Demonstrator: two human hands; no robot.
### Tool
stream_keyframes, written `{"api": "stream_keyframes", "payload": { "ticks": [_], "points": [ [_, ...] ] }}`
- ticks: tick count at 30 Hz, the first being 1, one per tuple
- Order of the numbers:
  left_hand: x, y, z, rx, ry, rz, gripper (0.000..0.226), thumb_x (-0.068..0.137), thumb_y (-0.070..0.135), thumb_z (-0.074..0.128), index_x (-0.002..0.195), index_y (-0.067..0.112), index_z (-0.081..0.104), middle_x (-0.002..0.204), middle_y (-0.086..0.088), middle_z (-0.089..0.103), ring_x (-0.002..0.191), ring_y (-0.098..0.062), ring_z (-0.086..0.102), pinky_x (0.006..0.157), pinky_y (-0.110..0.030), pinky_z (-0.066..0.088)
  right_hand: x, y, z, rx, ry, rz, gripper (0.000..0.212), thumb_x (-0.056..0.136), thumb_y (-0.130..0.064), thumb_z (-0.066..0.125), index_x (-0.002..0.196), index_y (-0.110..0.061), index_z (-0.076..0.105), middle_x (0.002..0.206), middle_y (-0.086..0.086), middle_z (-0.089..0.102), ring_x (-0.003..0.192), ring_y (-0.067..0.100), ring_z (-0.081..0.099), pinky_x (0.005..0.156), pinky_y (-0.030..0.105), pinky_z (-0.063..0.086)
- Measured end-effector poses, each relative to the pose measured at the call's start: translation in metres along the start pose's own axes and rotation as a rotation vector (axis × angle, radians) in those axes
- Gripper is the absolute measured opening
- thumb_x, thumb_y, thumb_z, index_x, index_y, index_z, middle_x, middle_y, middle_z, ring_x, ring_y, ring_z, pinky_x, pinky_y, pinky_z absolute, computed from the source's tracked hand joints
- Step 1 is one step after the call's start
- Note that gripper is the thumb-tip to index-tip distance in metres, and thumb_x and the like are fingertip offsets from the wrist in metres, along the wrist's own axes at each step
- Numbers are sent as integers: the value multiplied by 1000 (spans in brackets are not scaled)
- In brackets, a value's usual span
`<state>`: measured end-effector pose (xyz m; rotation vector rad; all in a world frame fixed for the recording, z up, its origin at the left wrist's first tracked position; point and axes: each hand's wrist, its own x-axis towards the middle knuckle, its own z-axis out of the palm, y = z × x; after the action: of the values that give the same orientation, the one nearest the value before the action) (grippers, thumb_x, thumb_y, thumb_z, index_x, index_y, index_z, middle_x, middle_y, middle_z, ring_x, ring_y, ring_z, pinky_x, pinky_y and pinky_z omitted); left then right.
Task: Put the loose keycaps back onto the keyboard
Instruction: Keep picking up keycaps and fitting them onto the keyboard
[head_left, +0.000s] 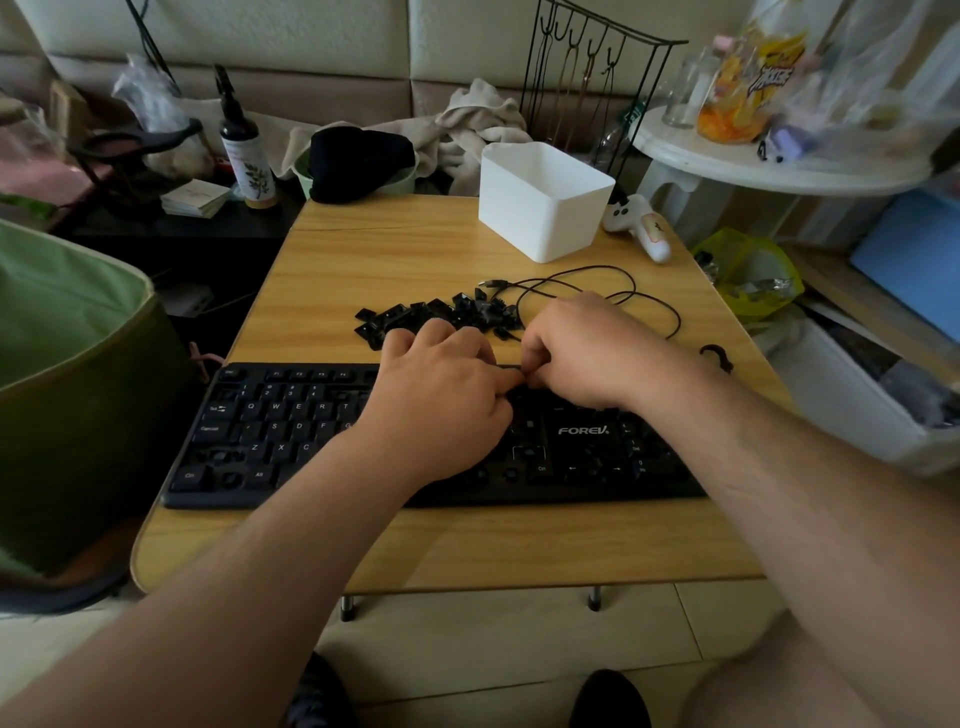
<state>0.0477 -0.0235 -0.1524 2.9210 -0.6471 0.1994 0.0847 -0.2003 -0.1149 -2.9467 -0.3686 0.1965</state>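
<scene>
**Two hands meet over the keyboard's upper rows, a heap of caps waiting behind**

The wooden table (363, 260) carries everything in play. Across its near half lies the black FOREV keyboard (270, 441), long side to the person. Its left block of letter keys looks filled, while the lower left row and the middle and right parts show gaps. A white plastic bin (545, 208) stands at the far right of the table, well apart from the work, with a white game controller (639, 223) beside it.

Just behind the keyboard, touching nothing of it, sits the pile of loose keycaps (441, 317), black, tumbled at all angles. The keyboard's thin black cable (597, 280) loops behind and to the right of the pile.

The left hand (441, 400) lies over the keyboard's centre with fingers curled, fingertips meeting those of the right hand (582, 353), whose fingers are bunched into a pinch. A small dark piece, probably a keycap, seems to sit between them, but I cannot tell which hand holds it.

By my judgement these caps are light, rigid, smooth plastic, apt to slip or skitter. Each is best taken by two opposite side walls, legend up, set square over its stem, then pressed straight down. Pushed in tilted, the stem could jam.
</scene>
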Motion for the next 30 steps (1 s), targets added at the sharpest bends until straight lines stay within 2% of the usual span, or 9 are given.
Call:
{"api": "stream_keyframes", "payload": {
  "ticks": [4, 7, 9, 11, 18, 22, 24, 27, 30],
  "points": [
    [2, -3, -4, -91, 23, -26, 36, 102, 45, 42, 128, 56, 64, 129, 18, 62, 129, -21, 44, 103, -46, 30, 3, 9, -5, 113, -33, 17, 5, 85, -28, 81, 86, -33, 80, 85, -18, 68, 84, 1, 61, 66, 21, 46],
    [3, -14, -8, -228, 70, -97, 31, 102, 40, 47, 118, 46, 73, 110, 15, 73, 125, -18, 50, 105, -45, 31, 15, 15, 3, 314, 130, 98, 9, 84, -25, 78, 84, -33, 80, 80, -22, 69, 82, -3, 62, 66, 18, 44],
    [5, -22, -9, -280, 95, -144, 29, 101, 38, 52, 119, 44, 74, 113, 17, 74, 125, -17, 52, 109, -46, 34, 25, 15, 13, 330, 258, 126, 9, 86, -25, 76, 90, -32, 80, 80, -21, 67, 85, 2, 63, 70, 19, 42],
    [6, -29, -9, -305, 98, -179, 28, 100, 38, 55, 120, 44, 72, 121, 19, 72, 127, -18, 53, 111, -48, 35, 34, 10, 20, 322, 308, 120, 11, 86, -27, 78, 96, -30, 80, 83, -18, 65, 88, 7, 62, 75, 21, 42],
    [9, -33, -7, -375, 115, -225, 26, 97, 36, 58, 116, 47, 73, 123, 22, 70, 128, -18, 54, 109, -50, 41, 51, -4, 30, 183, 253, 62, 10, 90, -25, 76, 100, -24, 78, 99, -6, 71, 89, 12, 56, 76, 24, 39],
    [7, -34, -10, -485, 152, -238, 26, 96, 33, 61, 113, 46, 74, 118, 22, 72, 112, -17, 63, 102, -48, 50, 47, 0, 23, 221, 234, 73, 9, 91, -22, 74, 97, -25, 79, 94, -9, 72, 91, 12, 63, 74, 25, 42],
    [7, -32, -12, -572, 194, -233, 26, 96, 31, 64, 116, 44, 74, 109, 26, 72, 105, -6, 66, 100, -39, 53, 42, 4, 13, 518, 204, 93, 7, 91, -18, 76, 95, -23, 80, 86, -10, 73, 79, 7, 64, 70, 22, 48],
    [6, -25, -15, -747, 229, -241, 28, 93, 32, 74, 120, 41, 71, 97, 26, 74, 101, 11, 64, 94, -21, 53, 30, 5, -5, 1274, -9, 161, 8, 95, -6, 69, 96, -11, 75, 82, 6, 71, 60, 7, 58, 56, 15, 50],
    [5, -17, -18, -938, 261, -232, 30, 88, 30, 82, 114, 38, 68, 94, 24, 76, 98, 6, 69, 90, -26, 54, 19, 5, -13, 1510, -189, 162, 9, 86, -10, 68, 95, -9, 72, 81, 11, 71, 60, 10, 60, 54, 14, 50]
  ]
}}
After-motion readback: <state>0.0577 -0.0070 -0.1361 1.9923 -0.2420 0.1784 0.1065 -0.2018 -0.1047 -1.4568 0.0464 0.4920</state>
